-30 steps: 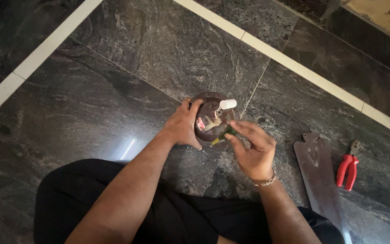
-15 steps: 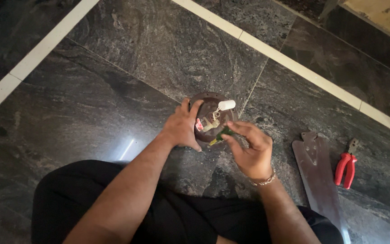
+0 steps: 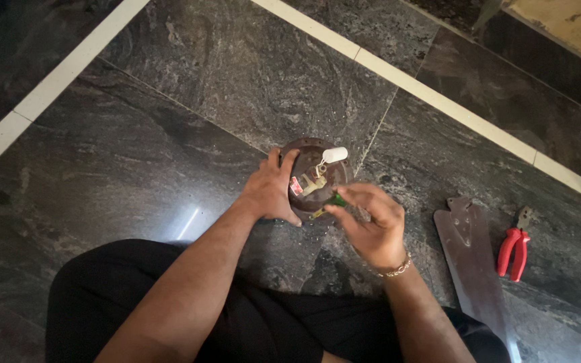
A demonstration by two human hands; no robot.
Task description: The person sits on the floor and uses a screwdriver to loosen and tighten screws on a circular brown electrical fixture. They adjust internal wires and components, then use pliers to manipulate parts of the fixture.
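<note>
Fingers [image 3: 341, 210] of the right hand [image 3: 371, 232] pinch a green screwdriver [image 3: 334, 200], its shaft angled toward the round brown disc [image 3: 304, 153] that the nearer left hand [image 3: 270, 191] grips on the floor [image 3: 169, 134].

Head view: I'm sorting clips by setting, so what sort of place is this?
Probably an indoor room floor used for a repair: dark polished stone tiles with pale strips, a person sitting on them, red-handled pliers and a flat brown blade lying beside.
</note>
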